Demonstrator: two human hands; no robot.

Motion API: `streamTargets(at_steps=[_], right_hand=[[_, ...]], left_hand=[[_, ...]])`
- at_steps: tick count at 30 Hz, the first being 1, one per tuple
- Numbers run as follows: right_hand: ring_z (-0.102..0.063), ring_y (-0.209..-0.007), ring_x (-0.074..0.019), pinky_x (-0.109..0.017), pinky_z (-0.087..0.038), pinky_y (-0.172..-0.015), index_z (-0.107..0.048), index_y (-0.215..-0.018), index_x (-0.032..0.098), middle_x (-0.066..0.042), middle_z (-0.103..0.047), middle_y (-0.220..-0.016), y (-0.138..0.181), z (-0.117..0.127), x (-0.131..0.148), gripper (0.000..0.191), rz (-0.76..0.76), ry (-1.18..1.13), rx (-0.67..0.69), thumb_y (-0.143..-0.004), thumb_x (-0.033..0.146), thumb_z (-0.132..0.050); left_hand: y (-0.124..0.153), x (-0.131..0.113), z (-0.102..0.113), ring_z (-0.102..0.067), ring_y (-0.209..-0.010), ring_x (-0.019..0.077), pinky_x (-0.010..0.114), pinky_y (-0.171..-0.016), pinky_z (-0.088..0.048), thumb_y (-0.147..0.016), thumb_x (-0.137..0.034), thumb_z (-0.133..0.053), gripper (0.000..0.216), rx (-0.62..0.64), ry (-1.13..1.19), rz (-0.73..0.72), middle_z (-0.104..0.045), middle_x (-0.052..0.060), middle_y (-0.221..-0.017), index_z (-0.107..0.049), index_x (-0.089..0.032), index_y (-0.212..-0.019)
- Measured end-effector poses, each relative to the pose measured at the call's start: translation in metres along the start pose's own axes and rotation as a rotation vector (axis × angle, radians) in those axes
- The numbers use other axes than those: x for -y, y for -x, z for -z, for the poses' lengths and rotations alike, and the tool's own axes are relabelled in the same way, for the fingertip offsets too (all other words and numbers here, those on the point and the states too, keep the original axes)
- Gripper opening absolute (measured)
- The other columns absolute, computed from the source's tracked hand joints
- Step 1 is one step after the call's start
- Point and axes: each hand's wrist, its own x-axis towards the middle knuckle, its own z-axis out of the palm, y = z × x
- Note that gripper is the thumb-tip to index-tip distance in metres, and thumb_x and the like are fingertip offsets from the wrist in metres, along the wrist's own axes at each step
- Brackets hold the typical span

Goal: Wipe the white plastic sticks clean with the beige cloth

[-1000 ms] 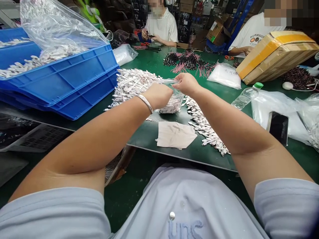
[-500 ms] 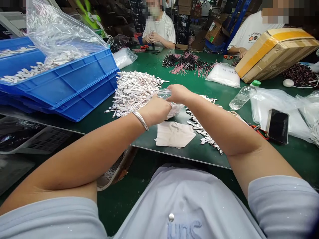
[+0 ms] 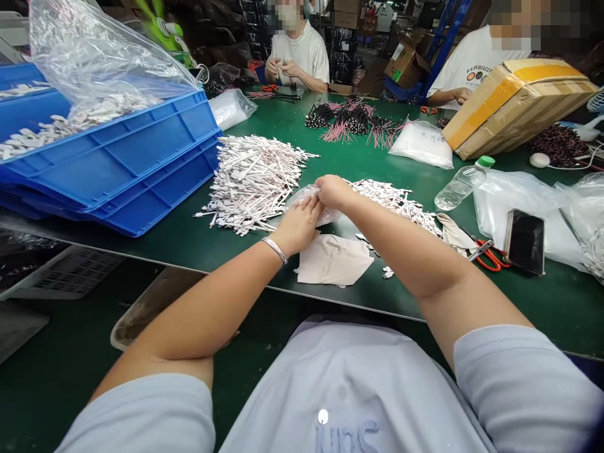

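Note:
My left hand [image 3: 296, 225] and my right hand [image 3: 331, 190] are closed together on a small clear plastic bag [image 3: 306, 200] filled with white parts, low over the green table [image 3: 198, 242]. A big heap of white stick-like parts [image 3: 252, 177] lies just left of the bag. A thinner band of the same parts [image 3: 395, 201] runs off to the right behind my right forearm. A beige cloth [image 3: 334, 261] lies flat right under my hands. My left wrist wears a silver bangle.
Stacked blue crates [image 3: 123, 160] with a clear bag of white parts stand at the left. To the right lie a water bottle [image 3: 460, 184], orange-handled scissors [image 3: 488, 255], a phone [image 3: 525, 241] and a cardboard box [image 3: 516, 104]. Two people work across the table by red-black wire bundles [image 3: 352, 118].
Both hands have come down and nearer to me with the bag, from lifted above the heap to just over the cloth. The right-hand parts row now shows.

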Motion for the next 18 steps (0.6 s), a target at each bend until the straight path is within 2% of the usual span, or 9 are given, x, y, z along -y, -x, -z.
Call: streamTargets(at_steps=[4,8,12,14,16,18], right_hand=[[-0.058,-0.088,-0.0235,-0.026,-0.045,-0.079,-0.067,-0.101,0.014,-0.008,-0.064,-0.091,0.004,-0.013,-0.001,0.019,0.006,0.004,0.030,-0.085,0.007,-0.060],[-0.058,-0.090,-0.0235,-0.026,-0.045,-0.081,-0.065,-0.111,0.014,-0.008,-0.064,-0.095,-0.002,-0.012,-0.006,0.026,0.011,-0.008,0.052,-0.086,0.008,-0.062],[-0.051,-0.108,-0.0245,-0.030,-0.041,-0.093,-0.041,-0.140,0.018,-0.009,-0.053,-0.122,-0.005,0.006,-0.007,0.062,0.034,-0.028,-0.021,-0.085,0.015,-0.070],[-0.045,-0.116,-0.0271,-0.035,-0.037,-0.099,-0.035,-0.144,0.018,-0.011,-0.045,-0.130,0.004,0.019,-0.007,0.073,0.074,-0.048,-0.092,-0.083,0.019,-0.075],[-0.043,-0.117,-0.0281,-0.036,-0.036,-0.100,-0.042,-0.140,0.015,-0.012,-0.044,-0.130,0.019,0.031,-0.010,0.068,0.149,-0.078,-0.164,-0.082,0.020,-0.077],[-0.045,-0.114,-0.0270,-0.035,-0.036,-0.099,-0.052,-0.131,0.012,-0.013,-0.048,-0.125,0.040,0.040,-0.019,0.055,0.233,-0.110,-0.245,-0.082,0.019,-0.076]], left_hand=[[-0.002,-0.002,-0.019,-0.022,-0.139,0.0328,0.045,-0.110,-0.023,-0.082,-0.032,-0.050,0.072,-0.075,0.101,0.047,-0.026,0.022,-0.149,-0.024,-0.002,-0.142],[-0.007,0.001,-0.022,-0.025,-0.138,0.0311,0.043,-0.111,-0.022,-0.083,-0.036,-0.051,0.072,-0.100,0.121,0.066,-0.028,0.019,-0.149,-0.025,-0.006,-0.143],[-0.016,0.005,-0.017,-0.027,-0.137,0.0331,0.046,-0.108,-0.024,-0.084,-0.030,-0.051,0.063,-0.102,0.053,0.081,-0.033,0.019,-0.147,-0.032,-0.006,-0.140],[-0.020,0.007,-0.013,-0.027,-0.136,0.0339,0.048,-0.108,-0.025,-0.083,-0.027,-0.052,0.060,-0.100,0.015,0.087,-0.036,0.021,-0.144,-0.035,-0.006,-0.137],[-0.021,0.008,-0.007,-0.030,-0.135,0.0339,0.047,-0.107,-0.027,-0.080,-0.025,-0.055,0.062,-0.113,-0.014,0.063,-0.039,0.022,-0.141,-0.037,-0.004,-0.135],[-0.019,0.007,0.001,-0.035,-0.132,0.0324,0.043,-0.105,-0.030,-0.078,-0.025,-0.058,0.062,-0.148,-0.033,-0.006,-0.044,0.022,-0.138,-0.039,-0.004,-0.133]])
